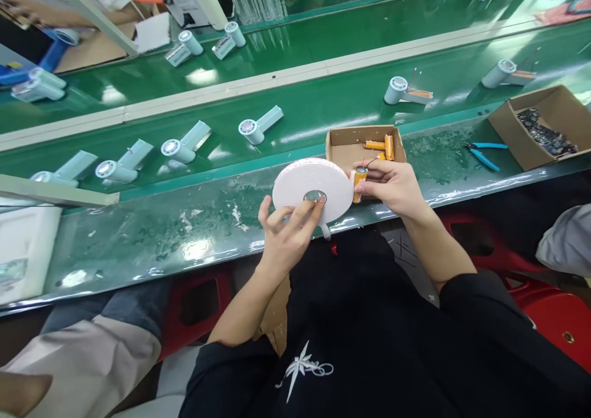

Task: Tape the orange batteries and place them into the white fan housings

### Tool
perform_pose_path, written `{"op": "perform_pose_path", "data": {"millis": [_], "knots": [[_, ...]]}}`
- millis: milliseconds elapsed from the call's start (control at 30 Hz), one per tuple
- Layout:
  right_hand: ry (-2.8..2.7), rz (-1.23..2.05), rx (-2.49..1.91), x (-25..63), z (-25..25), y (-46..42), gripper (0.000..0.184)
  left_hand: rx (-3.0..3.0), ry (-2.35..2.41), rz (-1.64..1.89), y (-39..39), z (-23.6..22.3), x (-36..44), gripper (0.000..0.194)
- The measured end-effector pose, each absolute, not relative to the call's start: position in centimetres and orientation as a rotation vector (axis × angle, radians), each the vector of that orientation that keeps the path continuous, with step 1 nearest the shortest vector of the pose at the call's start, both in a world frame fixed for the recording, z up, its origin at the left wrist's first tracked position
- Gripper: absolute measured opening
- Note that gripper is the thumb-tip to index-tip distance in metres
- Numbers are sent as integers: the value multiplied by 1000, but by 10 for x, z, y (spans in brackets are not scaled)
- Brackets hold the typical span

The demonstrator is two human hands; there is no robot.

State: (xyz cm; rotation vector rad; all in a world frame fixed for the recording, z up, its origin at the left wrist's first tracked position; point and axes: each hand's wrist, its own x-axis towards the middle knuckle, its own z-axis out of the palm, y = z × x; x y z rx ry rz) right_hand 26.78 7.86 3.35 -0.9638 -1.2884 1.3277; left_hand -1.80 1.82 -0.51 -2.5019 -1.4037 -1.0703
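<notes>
The glossy green desk (152, 224) runs beneath the fingers of both hands, and a green surface with pale blue handheld fans (252, 132) lies beyond them. Well off to the right of the right fingers stands a cardboard box (512, 132) of small dark parts (545, 132). A shallower open carton (341, 153) sits just beyond the right fingers, with orange-wrapped cells (389, 147) inside, toward its right side.

The white roll (295, 187) is a broad, flat disc with its face turned up toward the camera, faint reddish marks along its far rim and a round hole at its centre. It is above the near part of the desk, under the fingers of the left hand (289, 239) — these are fanned apart, the foremost tips at the hole. Whether they grip its edge, I cannot tell. A short pale tab hangs from its near edge.

Blue-handled pliers (489, 153) lie on the desk, right of the right fingers. Between thumb and fingers, the right hand (399, 187) pinches an orange cell (359, 184) roughly upright, beside the roll's right edge — its wrap is bright, its top end blue-green. Thin wires (372, 160) rise from that end, close to the right fingertips.
</notes>
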Motion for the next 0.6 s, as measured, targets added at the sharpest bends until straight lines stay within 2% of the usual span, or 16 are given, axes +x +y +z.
{"op": "perform_pose_path", "data": {"millis": [167,300,367,433,467,600], "knots": [[-992,960,-1008,220,-15,62,68,-2212,-1555,-1176,8,-26,31,56],[-1039,966,-998,251,-20,60,58,-2328,-1616,-1090,-34,-31,58,58],[-993,852,-1034,302,2,67,38,-2651,-1528,-998,-60,-30,49,63],[-772,525,-1029,356,30,75,6,-2834,-1502,-896,-71,-33,21,66],[-661,398,-1022,378,43,76,15,-2828,-1562,-842,-69,-36,1,66],[-578,438,-1039,396,59,61,32,-2712,-1902,-637,-2,-47,-81,70]]}}
